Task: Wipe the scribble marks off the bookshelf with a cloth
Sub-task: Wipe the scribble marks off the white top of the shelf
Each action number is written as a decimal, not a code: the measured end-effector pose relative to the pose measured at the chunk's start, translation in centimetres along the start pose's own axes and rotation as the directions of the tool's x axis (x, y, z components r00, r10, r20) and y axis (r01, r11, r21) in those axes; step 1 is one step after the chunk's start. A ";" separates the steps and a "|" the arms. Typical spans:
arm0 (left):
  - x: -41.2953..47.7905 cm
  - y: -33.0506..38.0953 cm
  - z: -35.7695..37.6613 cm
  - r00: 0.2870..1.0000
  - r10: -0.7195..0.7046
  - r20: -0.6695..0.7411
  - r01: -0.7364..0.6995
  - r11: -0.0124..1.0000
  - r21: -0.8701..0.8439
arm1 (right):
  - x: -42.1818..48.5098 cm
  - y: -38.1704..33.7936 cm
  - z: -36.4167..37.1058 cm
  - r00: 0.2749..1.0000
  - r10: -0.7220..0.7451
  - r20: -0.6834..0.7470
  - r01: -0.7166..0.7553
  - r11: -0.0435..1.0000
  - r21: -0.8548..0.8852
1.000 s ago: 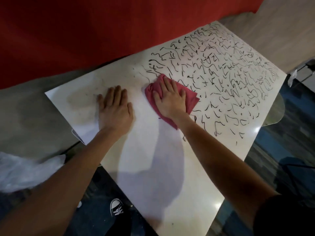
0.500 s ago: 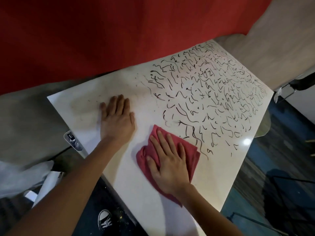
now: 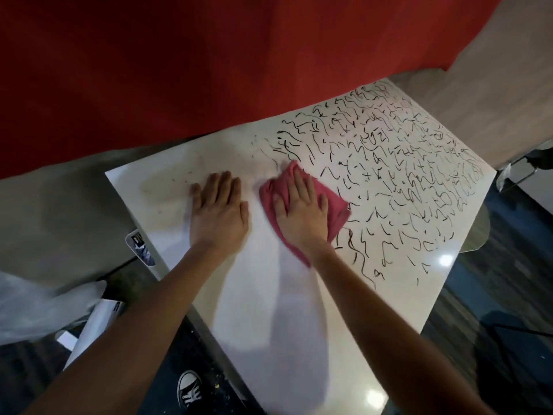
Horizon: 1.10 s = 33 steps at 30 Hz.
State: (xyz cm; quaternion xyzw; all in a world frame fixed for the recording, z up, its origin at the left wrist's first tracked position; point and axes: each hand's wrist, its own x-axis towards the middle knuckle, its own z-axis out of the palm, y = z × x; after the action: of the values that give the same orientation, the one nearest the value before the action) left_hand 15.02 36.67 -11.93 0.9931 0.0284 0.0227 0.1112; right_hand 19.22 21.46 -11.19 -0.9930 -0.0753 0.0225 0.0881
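**Flat palm on the cloth, right at the edge of the scribbles**

Both arms reach in from the bottom of the frame toward the centre. The left hand (image 3: pixel 217 214) lies palm down on the white bookshelf (image 3: pixel 269 310), fingers straight and close together, holding nothing. Just to its right, the right hand (image 3: pixel 302 217) presses flat on the pink cloth (image 3: pixel 336 202), fingers straight and slightly spread, none curled round the fabric. The cloth sits crumpled at the centre of the frame. It pokes out past the fingertips and to the right of the palm, right on the left border of the black scribble marks (image 3: pixel 404 175). Those marks crowd the upper right of the surface in dense, short squiggles. The left and lower parts look white, with faint smudges toward the upper left. A sneaker (image 3: pixel 190 390) shows at the bottom, below the shelf edge.
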 end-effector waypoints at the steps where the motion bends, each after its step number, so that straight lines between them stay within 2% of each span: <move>1: 0.0 0.0 0.0 1.000 0.003 -0.019 -0.003 1.000 -0.006 | -2.8 -0.2 0.2 0.999 -0.021 -0.027 0.021 1.000 0.009; 5: 0.2 0.1 0.1 1.000 0.005 -0.008 -0.005 1.000 0.027 | -8.6 -0.5 0.3 0.996 -0.082 -0.046 0.082 0.997 0.006; 9: 0.4 0.3 -0.2 1.000 -0.010 0.008 0.010 0.999 0.042 | -2.6 -0.5 -0.7 0.998 -0.070 0.002 0.070 0.998 -0.002; 13: 0.7 0.3 -0.3 0.999 -0.026 0.042 0.024 0.999 0.029 | 5.5 -1.1 -1.0 0.997 0.067 0.032 -0.069 0.996 0.049; 16: 0.4 0.1 -0.3 0.999 -0.029 0.045 0.027 0.999 0.047 | 6.8 -1.8 -0.8 0.996 0.066 0.058 -0.068 0.997 0.045; 20: 0.2 0.1 -0.5 0.996 -0.040 0.074 0.037 0.999 0.040 | 1.1 -0.5 -0.7 0.997 -0.001 0.074 -0.003 0.999 0.048; 23: 0.2 0.3 -0.5 0.996 -0.042 0.080 0.038 0.998 0.046 | -6.6 1.5 -0.6 0.999 -0.042 0.004 0.042 0.999 0.034; 25: 0.2 0.4 -0.5 0.996 -0.040 0.081 0.036 0.998 0.058 | -10.9 2.7 -0.7 0.999 -0.042 -0.024 0.043 0.998 0.047; 27: 0.3 0.4 -0.4 0.996 -0.047 0.082 0.041 0.996 0.079 | -12.3 3.6 -0.8 1.000 -0.019 0.019 0.018 0.999 0.049; 33: 0.4 0.5 -0.5 0.995 -0.052 0.082 0.044 0.995 0.091 | -0.6 4.7 -1.9 0.992 0.128 0.021 -0.129 0.991 0.042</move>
State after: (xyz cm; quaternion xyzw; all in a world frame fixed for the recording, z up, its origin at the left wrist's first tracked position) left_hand 15.40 36.31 -11.35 0.9962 0.0485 -0.0231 0.0683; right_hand 19.43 16.48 -10.09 -0.9934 -0.0115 0.0389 0.1072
